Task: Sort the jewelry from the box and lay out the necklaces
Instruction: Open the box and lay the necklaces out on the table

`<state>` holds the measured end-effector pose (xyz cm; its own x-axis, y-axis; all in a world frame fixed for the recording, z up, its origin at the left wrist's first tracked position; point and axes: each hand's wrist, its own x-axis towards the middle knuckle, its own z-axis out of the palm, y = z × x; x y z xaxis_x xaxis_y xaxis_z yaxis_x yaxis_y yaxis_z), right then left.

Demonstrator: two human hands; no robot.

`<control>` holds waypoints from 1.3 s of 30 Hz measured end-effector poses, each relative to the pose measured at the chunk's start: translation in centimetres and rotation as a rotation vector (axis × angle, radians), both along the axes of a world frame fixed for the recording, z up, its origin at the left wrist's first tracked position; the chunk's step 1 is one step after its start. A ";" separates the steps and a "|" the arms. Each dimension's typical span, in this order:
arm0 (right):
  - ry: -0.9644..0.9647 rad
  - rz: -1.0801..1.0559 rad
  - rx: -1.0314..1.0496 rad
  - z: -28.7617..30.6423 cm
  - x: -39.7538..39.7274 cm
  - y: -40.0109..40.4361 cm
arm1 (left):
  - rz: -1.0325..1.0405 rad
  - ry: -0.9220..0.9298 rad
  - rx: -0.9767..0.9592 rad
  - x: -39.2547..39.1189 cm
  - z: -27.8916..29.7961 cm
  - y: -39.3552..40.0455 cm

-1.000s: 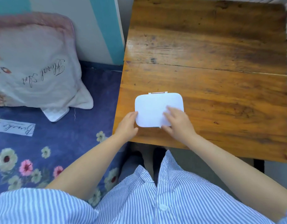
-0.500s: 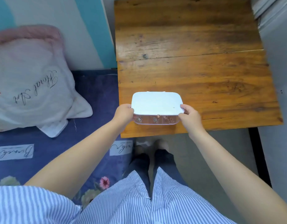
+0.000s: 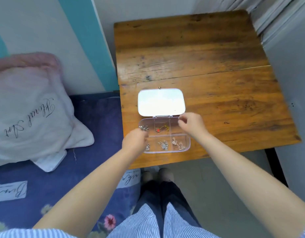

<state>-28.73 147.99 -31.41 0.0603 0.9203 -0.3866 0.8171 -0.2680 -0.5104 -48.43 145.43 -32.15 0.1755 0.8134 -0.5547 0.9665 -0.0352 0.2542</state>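
Patience will serve best: the clear box [image 3: 164, 135] sits open near the table [image 3: 208, 57] front edge, lid [image 3: 161, 102] flat behind, fine chains in its compartments. The left hand [image 3: 135, 141] curls at the box's left end and the right hand [image 3: 191, 124] pinches over its far right corner; whether either grasps anything I cannot tell. Lift one chain slowly; the bare wood beyond is unobstructed, the pillow [image 3: 31, 107] well aside.

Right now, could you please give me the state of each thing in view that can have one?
Jewelry box: open, on the table.
Lid: folded back flat.
Compartments: several hold small jewelry; gold chain with red piece in the back middle one.
Left hand: at the box's left edge, fingers curled.
Right hand: over the back right corner, apparently empty.
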 end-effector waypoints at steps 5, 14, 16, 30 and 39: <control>-0.264 0.500 -0.184 -1.1 -2.6 -5.5 | -0.326 0.333 -0.045 1.9 -0.4 -1.9; -0.358 0.674 -0.353 -4.3 -5.7 -2.9 | -0.446 0.361 -0.177 3.7 -1.7 0.5; -0.345 0.671 -0.342 -4.4 -5.5 -2.6 | -0.489 0.356 -0.152 3.4 -2.0 0.8; -0.353 0.709 -0.321 -3.9 -5.5 -2.6 | -0.411 0.274 -0.068 1.9 -1.8 1.0; -0.338 0.652 -0.389 -4.4 -6.9 -2.4 | 0.088 -0.140 0.159 -2.0 -2.4 -1.1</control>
<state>-35.64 145.56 -35.83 -0.2686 0.6151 -0.7413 0.9623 0.2059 -0.1779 -50.40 144.29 -34.56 0.1659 0.9043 -0.3934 0.9233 -0.0023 0.3841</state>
